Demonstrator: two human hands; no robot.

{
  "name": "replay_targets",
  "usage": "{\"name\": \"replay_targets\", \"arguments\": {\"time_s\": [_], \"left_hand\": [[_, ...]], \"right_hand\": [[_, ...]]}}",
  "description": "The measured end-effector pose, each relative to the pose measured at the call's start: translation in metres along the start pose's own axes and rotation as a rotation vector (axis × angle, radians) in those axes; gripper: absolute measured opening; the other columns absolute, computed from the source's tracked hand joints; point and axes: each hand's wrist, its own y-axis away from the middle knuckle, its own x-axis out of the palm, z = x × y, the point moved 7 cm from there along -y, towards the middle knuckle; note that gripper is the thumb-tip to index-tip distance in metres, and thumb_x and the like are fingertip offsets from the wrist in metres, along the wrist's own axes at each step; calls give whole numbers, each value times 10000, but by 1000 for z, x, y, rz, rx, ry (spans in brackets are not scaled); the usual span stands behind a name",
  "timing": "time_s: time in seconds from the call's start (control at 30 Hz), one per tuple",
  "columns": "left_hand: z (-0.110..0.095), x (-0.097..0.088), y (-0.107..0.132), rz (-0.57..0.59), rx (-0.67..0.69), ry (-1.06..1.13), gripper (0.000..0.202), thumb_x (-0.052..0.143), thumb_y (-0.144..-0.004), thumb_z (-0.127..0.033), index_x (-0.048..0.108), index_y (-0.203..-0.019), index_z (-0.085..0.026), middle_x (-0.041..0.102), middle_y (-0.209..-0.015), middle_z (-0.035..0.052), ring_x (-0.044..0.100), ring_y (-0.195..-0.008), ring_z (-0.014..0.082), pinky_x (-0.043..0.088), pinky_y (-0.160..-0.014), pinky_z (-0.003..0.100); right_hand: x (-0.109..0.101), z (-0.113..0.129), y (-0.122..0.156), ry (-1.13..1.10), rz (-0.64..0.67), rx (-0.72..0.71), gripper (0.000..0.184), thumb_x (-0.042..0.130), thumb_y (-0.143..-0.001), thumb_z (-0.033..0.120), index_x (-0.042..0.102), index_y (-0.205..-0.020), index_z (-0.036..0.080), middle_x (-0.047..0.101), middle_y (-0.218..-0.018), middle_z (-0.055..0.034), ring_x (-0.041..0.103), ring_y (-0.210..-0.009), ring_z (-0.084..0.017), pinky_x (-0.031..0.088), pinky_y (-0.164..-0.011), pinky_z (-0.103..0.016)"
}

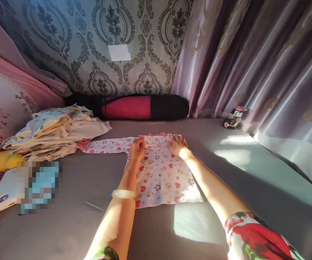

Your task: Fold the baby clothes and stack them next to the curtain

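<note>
A child's long-sleeved shirt (158, 177), white with red hearts and small flowers, lies flat on the grey bed sheet. Its left sleeve stretches out sideways and ends in a pink cuff (83, 144). The other sleeve is folded across the chest below the pink collar. At the left shoulder, my left hand (137, 147) is closed, its fingertips gripping the fabric. My right hand (178, 145) rests on the folded sleeve at the right shoulder, fingers stretched out and lying on the cloth. A pale bangle (123, 194) circles my left forearm.
Left of the shirt is a pile of light clothes (61, 126). Nearer lie a white device (5, 193) with a cable and a blurred-out blue item (43, 186). A black and red rolled bag (126, 107) lies along the wall. A dark jar (234, 117) stands by the curtain (226, 54).
</note>
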Motion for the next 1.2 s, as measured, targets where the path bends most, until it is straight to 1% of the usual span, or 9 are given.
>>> {"name": "replay_targets", "arguments": {"time_s": [0.1, 0.17, 0.23, 0.37, 0.47, 0.63, 0.8, 1.03, 1.2], "left_hand": [[-5, 0, 1, 7, 60, -22, 315, 452, -823, -13, 716, -892, -172, 704, -893, 59, 646, -892, 201, 491, -860, 310], [-6, 1, 1, 11, 82, -29, 310, 456, -815, -4, 710, -859, -177, 701, -870, 55, 646, -888, 201, 490, -863, 306], [-5, 1, 1, 10, 78, -33, 303, 465, -812, -3, 708, -849, -182, 704, -873, 58, 651, -914, 206, 489, -878, 308], [2, 3, 0, 12, 21, -53, 296, 477, -830, -27, 719, -904, -180, 721, -928, 76, 658, -949, 219, 493, -898, 327], [5, 4, -1, 6, -1, -64, 302, 491, -833, -44, 723, -957, -193, 729, -964, 68, 657, -971, 220, 493, -914, 334], [5, 4, 0, 1, -10, -90, 300, 479, -846, -45, 727, -930, -191, 723, -940, 68, 659, -985, 222, 482, -927, 330], [5, 5, 0, 17, 20, -104, 304, 479, -833, -35, 715, -960, -178, 722, -970, 80, 653, -987, 224, 482, -906, 321], [7, 8, -1, 10, 71, -113, 323, 449, -807, -19, 706, -914, -183, 703, -885, 65, 646, -948, 218, 487, -896, 318], [9, 10, -2, 39, 78, -145, 331, 458, -788, 0, 710, -912, -174, 687, -916, 79, 634, -970, 229, 475, -923, 325]], "right_hand": [[1, -8, -2, -6, -27, -8, 606, 215, -1028, 379, 365, -1507, 39, 276, -1607, -203, 203, -1501, -299, 117, -1204, -469], [6, -13, -3, -31, -18, -7, 638, 201, -1026, 400, 293, -1541, 35, 204, -1634, -188, 153, -1517, -295, 120, -1209, -464], [10, -16, -3, -57, -8, -4, 656, 190, -1022, 413, 276, -1549, 33, 181, -1640, -177, 161, -1517, -290, 142, -1210, -447], [13, -18, -5, -95, -9, 6, 665, 209, -1010, 426, 282, -1553, 50, 188, -1639, -161, 163, -1517, -288, 165, -1211, -443], [13, -18, -6, -123, -9, 15, 659, 224, -1006, 433, 282, -1559, 80, 212, -1635, -143, 157, -1518, -292, 178, -1208, -463], [14, -18, -6, -124, -3, 21, 682, 211, -1011, 432, 273, -1551, 20, 157, -1643, -173, 147, -1518, -306, 174, -1214, -450], [12, -16, -5, -135, -7, 24, 664, 227, -1012, 423, 277, -1556, 45, 154, -1647, -162, 156, -1516, -309, 167, -1217, -455], [12, -16, -5, -122, 49, 40, 678, 208, -1028, 423, 228, -1566, 12, 124, -1646, -174, 131, -1521, -294, 138, -1222, -428], [10, -14, -5, -122, 51, 26, 653, 221, -1048, 381, 220, -1553, -34, 116, -1634, -226, 130, -1517, -311, 138, -1207, -421]]}}
